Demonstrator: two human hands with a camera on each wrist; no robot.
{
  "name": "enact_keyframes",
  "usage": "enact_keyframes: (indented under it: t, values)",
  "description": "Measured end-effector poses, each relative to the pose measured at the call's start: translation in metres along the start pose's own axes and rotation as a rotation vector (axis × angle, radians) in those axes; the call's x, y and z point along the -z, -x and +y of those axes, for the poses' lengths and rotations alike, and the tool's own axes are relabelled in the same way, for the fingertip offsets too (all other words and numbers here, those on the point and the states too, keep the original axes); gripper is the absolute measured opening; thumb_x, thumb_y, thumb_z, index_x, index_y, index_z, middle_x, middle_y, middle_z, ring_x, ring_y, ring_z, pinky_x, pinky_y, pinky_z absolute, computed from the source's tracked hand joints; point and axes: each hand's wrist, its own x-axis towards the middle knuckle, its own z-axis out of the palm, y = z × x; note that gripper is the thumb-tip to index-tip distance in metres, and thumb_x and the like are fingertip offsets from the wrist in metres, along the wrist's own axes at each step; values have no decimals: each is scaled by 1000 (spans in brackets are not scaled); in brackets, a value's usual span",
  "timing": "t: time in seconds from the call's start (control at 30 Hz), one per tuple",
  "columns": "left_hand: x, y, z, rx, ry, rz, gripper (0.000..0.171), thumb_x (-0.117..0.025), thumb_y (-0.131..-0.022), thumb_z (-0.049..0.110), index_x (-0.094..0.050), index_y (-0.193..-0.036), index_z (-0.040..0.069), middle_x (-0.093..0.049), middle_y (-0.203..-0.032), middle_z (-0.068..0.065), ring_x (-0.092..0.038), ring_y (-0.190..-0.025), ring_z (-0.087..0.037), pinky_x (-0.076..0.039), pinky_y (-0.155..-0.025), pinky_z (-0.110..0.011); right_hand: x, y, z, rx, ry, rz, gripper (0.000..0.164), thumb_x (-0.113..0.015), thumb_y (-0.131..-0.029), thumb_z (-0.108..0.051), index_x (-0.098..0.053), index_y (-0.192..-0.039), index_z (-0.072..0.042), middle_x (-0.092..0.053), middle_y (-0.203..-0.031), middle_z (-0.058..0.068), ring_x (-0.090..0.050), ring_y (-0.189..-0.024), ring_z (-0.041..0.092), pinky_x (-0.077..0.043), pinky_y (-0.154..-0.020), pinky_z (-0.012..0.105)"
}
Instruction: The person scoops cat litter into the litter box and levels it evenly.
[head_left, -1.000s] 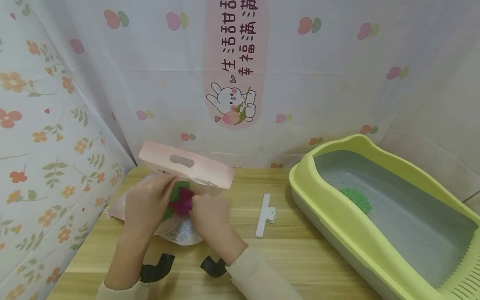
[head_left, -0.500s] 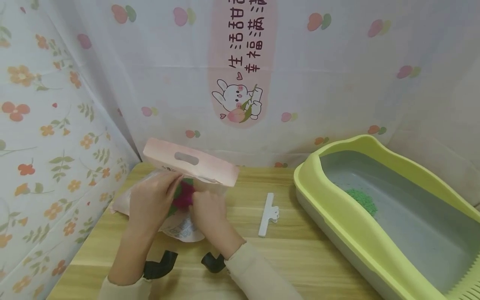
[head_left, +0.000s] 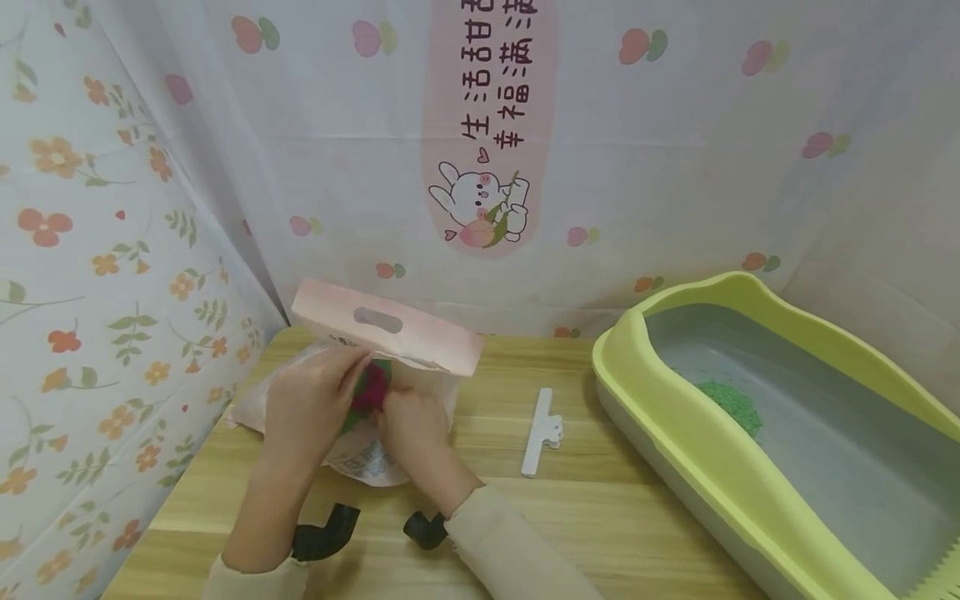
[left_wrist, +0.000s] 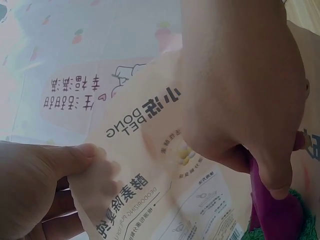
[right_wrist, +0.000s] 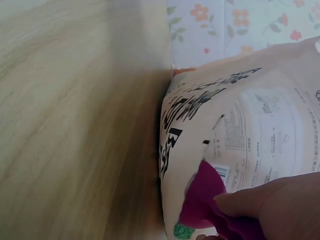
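A pale pink printed bag [head_left: 450, 342] with a handle slot lies at the left of the table, its mouth held apart. My left hand [head_left: 307, 404] pinches the bag's edge between thumb and fingers, as the left wrist view shows. In my right hand [head_left: 416, 425] is a magenta scoop [left_wrist: 277, 215], gripped with the thumb along it. The scoop's end sits inside the bag's mouth among green granules [left_wrist: 255, 233]. The right wrist view shows the scoop [right_wrist: 200, 197] against the bag's printed wall [right_wrist: 270, 125], a few granules [right_wrist: 184, 231] beside it.
A yellow-green and grey litter box [head_left: 637, 358] stands at the right, with a small heap of green granules [head_left: 731, 406] inside. Between box and bag lies a white bag clip [head_left: 540, 433]. Patterned curtains [head_left: 337, 167] rise at the back and left.
The head view has shifted slightly, moving everything a little to the right. Less of the magenta scoop shows between the hands. Both hands keep their holds.
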Motion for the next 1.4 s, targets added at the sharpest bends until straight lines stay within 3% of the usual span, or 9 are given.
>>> enact_keyframes:
  t: [0.2,0.7,0.97,1.13,1.4]
  values:
    - [0,0,1,6,-1,-7,7,-80,-84,9,-76,-89,5,-74,-74,-10,-69,-63,-26,-53,-52,-39,-7,-2,-4,-20,-28,-12,30,-72,-92,-42,-71,-89,-12,-68,-77,-2,-67,-64,16,-49,-49,30]
    - [5,0,-2,46,9,-6,11,-79,-84,9,-78,-94,3,-78,-84,-12,-75,-74,-31,-57,-60,-43,-6,-1,-2,-44,-179,-19,29,-70,-95,-39,-69,-87,-11,-69,-77,0,-68,-68,16,-48,-51,26]
    - [3,-1,0,55,8,-3,11,-78,-87,11,-78,-94,3,-78,-83,-12,-74,-73,-31,-55,-57,-43,-5,12,7,-69,-272,20,24,-67,-97,-36,-71,-94,-13,-71,-80,2,-70,-70,17,-47,-48,28]
    - [2,-1,3,84,7,-15,11,-76,-89,12,-78,-95,3,-77,-83,-12,-73,-69,-32,-53,-54,-43,0,24,13,-31,-337,67,22,-69,-96,-35,-72,-94,-13,-69,-76,1,-66,-64,15,-43,-48,25]
    - [3,-2,4,86,-3,-31,11,-76,-89,10,-78,-96,2,-77,-83,-14,-71,-64,-31,-53,-51,-41,14,39,25,7,-396,75,19,-69,-96,-35,-70,-92,-16,-68,-79,-2,-55,-62,8,-36,-49,21]
